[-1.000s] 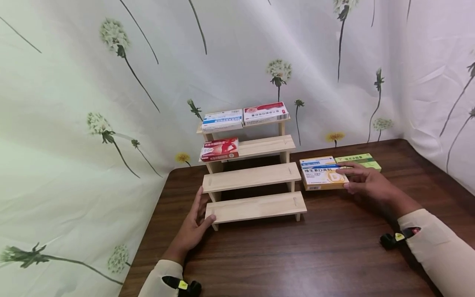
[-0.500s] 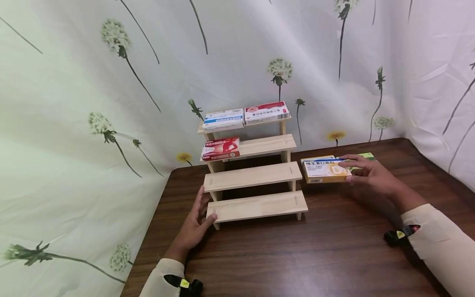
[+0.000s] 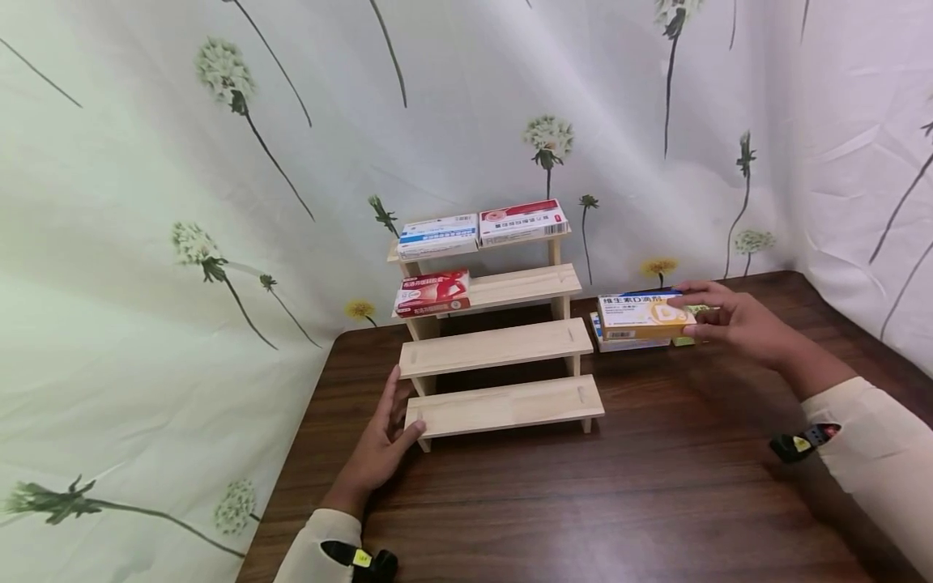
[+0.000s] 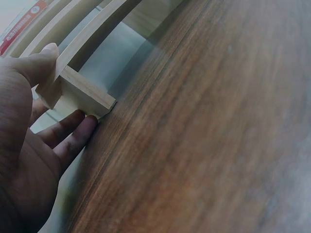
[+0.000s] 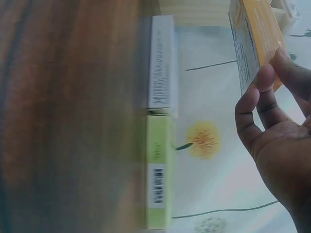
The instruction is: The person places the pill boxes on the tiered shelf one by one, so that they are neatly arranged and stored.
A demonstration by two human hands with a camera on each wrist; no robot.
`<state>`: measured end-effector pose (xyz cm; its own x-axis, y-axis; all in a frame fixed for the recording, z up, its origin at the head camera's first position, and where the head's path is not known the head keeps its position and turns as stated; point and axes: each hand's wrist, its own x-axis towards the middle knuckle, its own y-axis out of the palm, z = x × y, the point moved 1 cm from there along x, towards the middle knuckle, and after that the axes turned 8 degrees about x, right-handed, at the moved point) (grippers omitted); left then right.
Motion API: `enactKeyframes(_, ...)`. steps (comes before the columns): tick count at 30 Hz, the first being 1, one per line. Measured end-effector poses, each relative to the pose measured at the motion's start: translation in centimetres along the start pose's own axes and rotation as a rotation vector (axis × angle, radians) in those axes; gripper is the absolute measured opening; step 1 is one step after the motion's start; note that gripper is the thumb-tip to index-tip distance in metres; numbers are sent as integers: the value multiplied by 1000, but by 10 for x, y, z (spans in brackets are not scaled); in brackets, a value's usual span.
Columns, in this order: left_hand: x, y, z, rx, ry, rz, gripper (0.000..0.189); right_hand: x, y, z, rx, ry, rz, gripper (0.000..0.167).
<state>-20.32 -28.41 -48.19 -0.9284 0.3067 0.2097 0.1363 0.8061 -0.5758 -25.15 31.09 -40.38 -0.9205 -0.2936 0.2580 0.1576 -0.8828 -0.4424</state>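
Observation:
My right hand (image 3: 743, 326) pinches a yellow-and-white medicine box (image 3: 641, 317) by its right end, fingers above and thumb at the near edge. The box is held above the table, just over a white-and-blue box (image 3: 632, 346) and a green box (image 5: 159, 172), which it partly hides in the head view. My left hand (image 3: 381, 437) holds the left end of a stepped wooden display stand (image 3: 503, 409). Its thumb lies on the lowest step and the other fingers reach along the side support, as the left wrist view (image 4: 36, 121) shows.
Two boxes, one white-and-blue (image 3: 438, 236) and one red-and-white (image 3: 522, 222), lie on the top step. A red box (image 3: 433, 293) is at the left of the step below. The brown table (image 3: 525, 502) meets a flower-printed cloth (image 3: 452, 121) behind.
My right hand has lifted the yellow-and-white box up off the box beneath it and moved slightly right and away. The left hand and the stand have stayed put.

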Motion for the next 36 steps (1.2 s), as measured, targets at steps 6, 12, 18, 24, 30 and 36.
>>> enactKeyframes(6,1,-1,-1,0,-8,-2,98,4,-10,20,-35,43,-11,45)
enactKeyframes(12,2,-2,-2,-5,-11,1,99,10,-22,36,-70,47,11,46)
enactKeyframes(18,1,-1,-2,-8,-7,4,99,17,-27,61,-121,145,30,50)
enactKeyframes(24,2,-1,-2,-15,-15,5,99,25,-29,77,-140,152,73,51)
enactKeyframes(30,1,-1,-1,-20,-17,3,99,36,-24,92,-167,122,133,51)
enactKeyframes(36,0,0,-1,-21,-24,6,99,46,-17,102,-195,2,188,47)
